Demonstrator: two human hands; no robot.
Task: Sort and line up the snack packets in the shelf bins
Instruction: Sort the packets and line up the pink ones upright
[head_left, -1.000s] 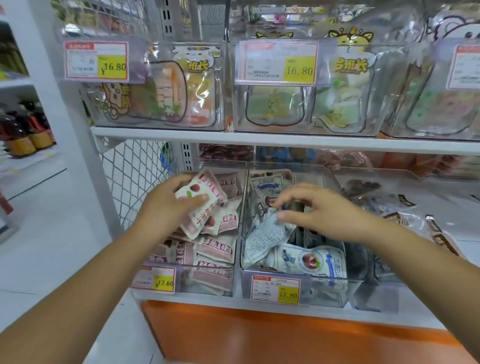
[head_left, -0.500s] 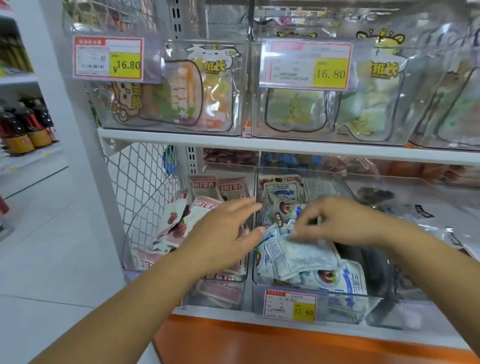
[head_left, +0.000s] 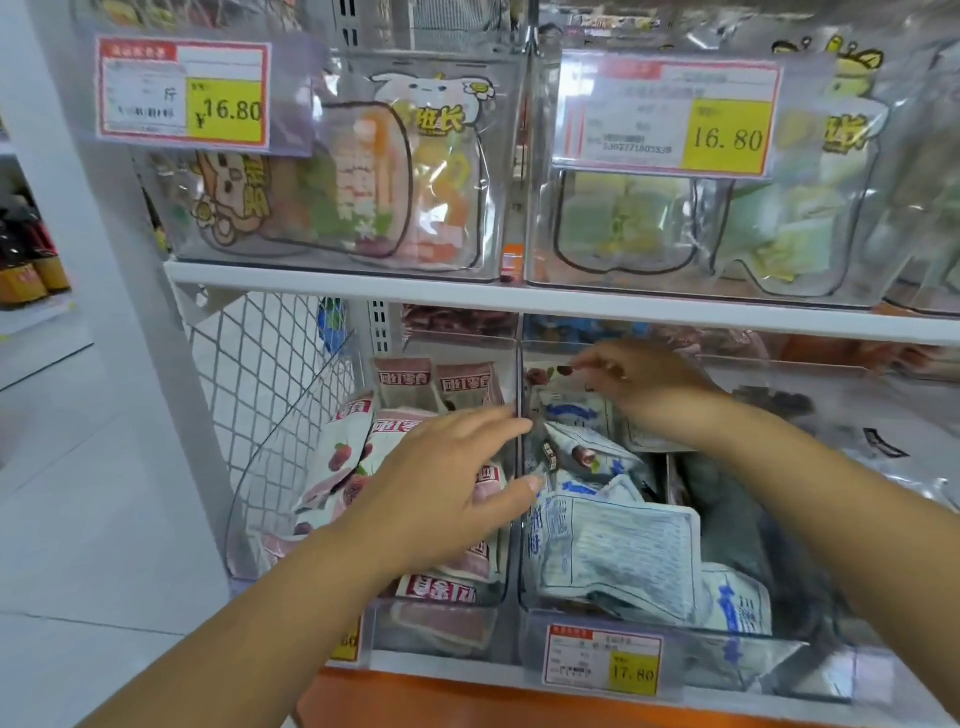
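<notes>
Now that the pink packet has left it, the left hand (head_left: 447, 488) lies open and empty; the right hand (head_left: 644, 384), at 1 o'clock, pinches a blue packet (head_left: 566, 410) rearward, likely lining up.

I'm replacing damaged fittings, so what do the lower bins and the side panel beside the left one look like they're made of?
The lower bins look like clear rigid plastic, glossy: packets show through the walls and the edges catch glare. The side panel looks like white-coated wire mesh, probably metal, with an open diamond grid the floor shows through.
</notes>
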